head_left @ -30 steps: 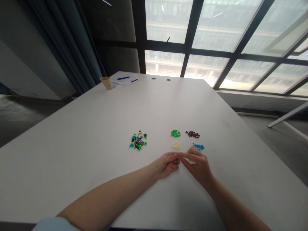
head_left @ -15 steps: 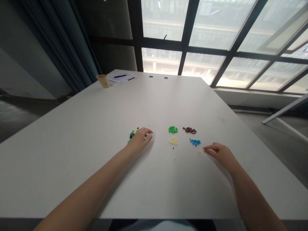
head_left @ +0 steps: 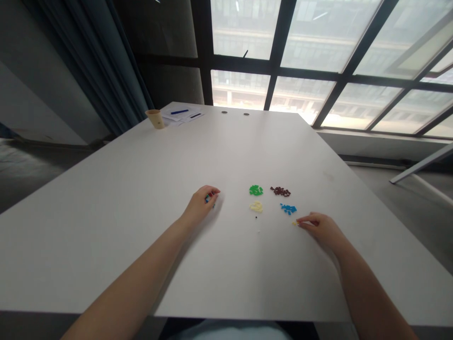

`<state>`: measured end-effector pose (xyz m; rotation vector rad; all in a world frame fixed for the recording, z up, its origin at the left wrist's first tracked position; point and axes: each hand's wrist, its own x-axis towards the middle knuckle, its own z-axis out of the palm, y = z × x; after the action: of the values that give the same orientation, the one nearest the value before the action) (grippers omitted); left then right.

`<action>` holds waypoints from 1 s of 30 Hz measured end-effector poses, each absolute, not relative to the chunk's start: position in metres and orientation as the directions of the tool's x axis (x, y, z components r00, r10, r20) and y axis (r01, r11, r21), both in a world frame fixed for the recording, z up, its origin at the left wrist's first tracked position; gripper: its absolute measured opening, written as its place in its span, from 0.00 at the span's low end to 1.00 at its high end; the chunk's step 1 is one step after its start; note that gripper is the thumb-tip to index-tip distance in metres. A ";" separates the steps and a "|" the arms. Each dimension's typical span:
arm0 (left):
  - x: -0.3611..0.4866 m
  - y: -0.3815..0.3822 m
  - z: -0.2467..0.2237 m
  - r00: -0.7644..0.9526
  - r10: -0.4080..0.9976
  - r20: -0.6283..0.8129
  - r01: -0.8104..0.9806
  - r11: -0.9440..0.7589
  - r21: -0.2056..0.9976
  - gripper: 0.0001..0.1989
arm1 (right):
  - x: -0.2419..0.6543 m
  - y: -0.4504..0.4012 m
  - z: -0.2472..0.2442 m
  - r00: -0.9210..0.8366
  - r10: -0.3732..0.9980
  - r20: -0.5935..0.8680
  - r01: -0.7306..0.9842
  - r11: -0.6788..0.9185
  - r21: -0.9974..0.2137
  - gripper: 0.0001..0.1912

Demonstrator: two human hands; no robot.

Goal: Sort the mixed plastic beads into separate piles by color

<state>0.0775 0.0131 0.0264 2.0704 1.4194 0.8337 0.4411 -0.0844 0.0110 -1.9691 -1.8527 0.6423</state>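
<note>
My left hand point(head_left: 198, 206) is curled over a mixed heap of small coloured bricks point(head_left: 210, 195). Red, blue and green bits show between its thumb and fingers; the palm hides the rest. On the right, my right hand point(head_left: 320, 227) is closed in a pinch, its fingertips at a small yellow brick point(head_left: 297, 223). Beside those fingertips lie one or two more yellow bricks point(head_left: 293, 224). Just behind is a blue pile point(head_left: 288, 208). Between the hands lie a green pile point(head_left: 255, 190), a dark brown pile point(head_left: 281, 191) and a pale yellow pile point(head_left: 256, 206).
A single black piece point(head_left: 256, 217) and a white piece point(head_left: 258, 231) lie in front of the pale yellow pile. At the far left of the white table point(head_left: 226, 269) stand a paper cup point(head_left: 155, 120) and papers point(head_left: 170, 115) with a blue pen point(head_left: 179, 112). Windows rise behind.
My left hand has drawn its thumb and fingers together over the mixed bricks. My right hand has shifted slightly left, bringing its fingertips to the yellow bricks.
</note>
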 end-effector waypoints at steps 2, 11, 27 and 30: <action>0.076 0.014 0.026 0.267 0.942 0.205 0.646 -0.333 0.687 0.10 | 0.441 -0.085 0.010 0.038 0.996 -0.079 0.832 -0.075 -0.549 0.15; 0.065 0.020 0.022 0.241 0.932 0.272 0.702 -0.361 0.614 0.09 | 0.447 -0.087 0.009 0.031 0.999 -0.041 0.838 -0.048 -0.543 0.17; 0.058 0.031 0.005 0.333 0.907 0.257 0.774 -0.419 0.476 0.08 | 0.436 -0.089 0.023 0.150 0.988 -0.029 0.782 -0.137 -0.608 0.19; 0.060 0.032 0.002 0.336 0.909 0.246 0.782 -0.415 0.465 0.08 | 0.436 -0.089 0.023 0.149 0.989 -0.001 0.783 -0.118 -0.610 0.20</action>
<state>0.0600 0.0316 0.0025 2.3388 1.5204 0.6928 0.4359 -0.0893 0.0230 -1.9595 -1.6863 0.5753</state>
